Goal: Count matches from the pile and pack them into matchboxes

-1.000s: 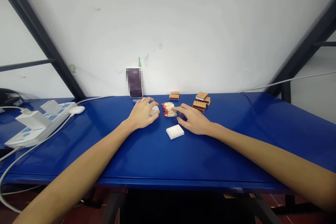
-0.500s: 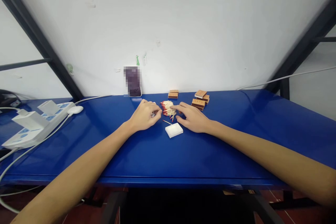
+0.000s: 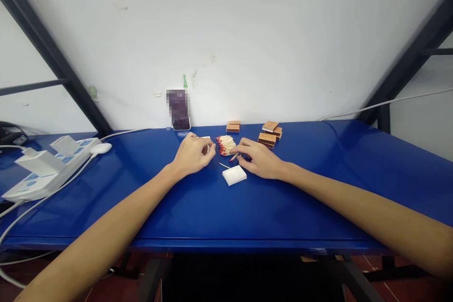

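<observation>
My left hand [image 3: 194, 153] is closed, thumb and fingers curled around a matchbox, mostly hidden; a white edge and a bit of brown show. Just right of it lies a pile of red-tipped matches [image 3: 225, 145] on the blue table. At the pile's near right side, my right hand [image 3: 260, 158] pinches a few matches [image 3: 234, 156] between thumb and fingertips. One loose match [image 3: 224, 165] lies apart in front of the pile. Nearer to me, between the hands, sits a white matchbox tray [image 3: 234, 175], whose inside I cannot make out.
Several brown matchboxes [image 3: 267, 139] are stacked at the back right, with more matchboxes [image 3: 233, 127] behind the pile. A phone [image 3: 181, 123] leans on the wall. A white power strip [image 3: 53, 170] with chargers and cables occupies the left side of the blue table [image 3: 226, 217].
My right fingers have drawn back slightly toward me and closed on a few matches at the pile's edge. My left hand has shifted slightly left and turned, its fingers still curled.
</observation>
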Demonstrator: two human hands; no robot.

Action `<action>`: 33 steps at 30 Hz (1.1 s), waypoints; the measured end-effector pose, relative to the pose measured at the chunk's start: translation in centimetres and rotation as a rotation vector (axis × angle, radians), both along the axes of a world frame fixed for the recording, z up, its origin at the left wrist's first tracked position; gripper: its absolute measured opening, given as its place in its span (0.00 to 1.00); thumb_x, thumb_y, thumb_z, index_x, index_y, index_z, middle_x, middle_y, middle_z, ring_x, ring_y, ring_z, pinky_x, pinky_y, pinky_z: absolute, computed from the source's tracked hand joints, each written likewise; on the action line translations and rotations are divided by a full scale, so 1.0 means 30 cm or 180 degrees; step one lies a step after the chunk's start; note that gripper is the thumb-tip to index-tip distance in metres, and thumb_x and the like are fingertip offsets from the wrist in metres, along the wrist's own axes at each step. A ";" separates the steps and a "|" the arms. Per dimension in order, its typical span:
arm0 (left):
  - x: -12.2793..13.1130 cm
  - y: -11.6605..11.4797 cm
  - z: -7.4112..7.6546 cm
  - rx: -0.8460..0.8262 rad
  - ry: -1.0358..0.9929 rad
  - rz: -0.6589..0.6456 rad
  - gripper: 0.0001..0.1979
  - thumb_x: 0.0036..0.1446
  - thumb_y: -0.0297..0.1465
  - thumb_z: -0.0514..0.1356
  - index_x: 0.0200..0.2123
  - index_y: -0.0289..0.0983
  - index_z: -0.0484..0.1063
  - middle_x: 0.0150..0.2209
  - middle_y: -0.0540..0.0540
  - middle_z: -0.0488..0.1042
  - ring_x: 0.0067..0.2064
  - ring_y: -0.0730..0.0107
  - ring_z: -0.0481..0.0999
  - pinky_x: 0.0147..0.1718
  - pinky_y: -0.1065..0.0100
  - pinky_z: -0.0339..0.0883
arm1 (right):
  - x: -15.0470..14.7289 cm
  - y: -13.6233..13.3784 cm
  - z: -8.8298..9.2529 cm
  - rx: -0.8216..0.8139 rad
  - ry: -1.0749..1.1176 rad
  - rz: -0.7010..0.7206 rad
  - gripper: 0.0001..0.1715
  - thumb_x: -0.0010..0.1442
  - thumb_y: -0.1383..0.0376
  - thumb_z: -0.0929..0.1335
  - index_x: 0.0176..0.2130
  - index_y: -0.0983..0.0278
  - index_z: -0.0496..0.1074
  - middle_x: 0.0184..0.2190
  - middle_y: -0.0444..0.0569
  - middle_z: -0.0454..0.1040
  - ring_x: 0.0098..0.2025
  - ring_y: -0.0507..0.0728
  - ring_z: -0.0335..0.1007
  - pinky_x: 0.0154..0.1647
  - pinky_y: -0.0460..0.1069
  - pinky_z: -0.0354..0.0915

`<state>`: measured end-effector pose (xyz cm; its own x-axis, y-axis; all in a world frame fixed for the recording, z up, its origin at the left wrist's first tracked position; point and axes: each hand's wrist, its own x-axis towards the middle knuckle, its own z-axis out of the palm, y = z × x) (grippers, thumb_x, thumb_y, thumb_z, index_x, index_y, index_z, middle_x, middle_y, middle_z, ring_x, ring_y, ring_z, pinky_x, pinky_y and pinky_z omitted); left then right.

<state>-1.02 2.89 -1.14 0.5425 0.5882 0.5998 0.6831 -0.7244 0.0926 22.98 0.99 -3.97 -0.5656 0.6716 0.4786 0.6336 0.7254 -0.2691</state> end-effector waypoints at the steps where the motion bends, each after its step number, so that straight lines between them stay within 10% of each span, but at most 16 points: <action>1: -0.001 -0.001 0.002 0.0048 0.0001 0.0004 0.15 0.61 0.32 0.52 0.25 0.37 0.71 0.21 0.51 0.73 0.22 0.73 0.64 0.36 0.62 0.58 | -0.001 0.000 0.000 -0.0013 -0.0008 0.0032 0.18 0.62 0.71 0.62 0.48 0.62 0.74 0.37 0.49 0.68 0.34 0.54 0.65 0.37 0.50 0.63; 15: 0.003 -0.037 0.018 0.0188 0.0904 -0.0887 0.09 0.59 0.32 0.57 0.35 0.38 0.77 0.34 0.45 0.73 0.36 0.64 0.67 0.38 0.62 0.62 | 0.038 0.029 0.007 -0.0506 0.0173 0.0085 0.20 0.52 0.74 0.63 0.44 0.62 0.73 0.35 0.46 0.65 0.34 0.55 0.64 0.37 0.51 0.62; 33: 0.047 -0.133 0.046 -0.0727 0.1080 -0.1388 0.16 0.53 0.41 0.63 0.42 0.37 0.75 0.34 0.47 0.73 0.36 0.64 0.70 0.39 0.63 0.62 | 0.029 0.022 0.005 -0.0401 0.0038 0.0234 0.09 0.64 0.66 0.64 0.40 0.62 0.75 0.34 0.47 0.67 0.34 0.54 0.65 0.36 0.49 0.61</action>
<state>0.38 -1.10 0.25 0.9020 0.3618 0.2354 0.3458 -0.9321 0.1077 23.86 1.63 -3.81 -0.6103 0.6837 0.4000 0.5761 0.7297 -0.3682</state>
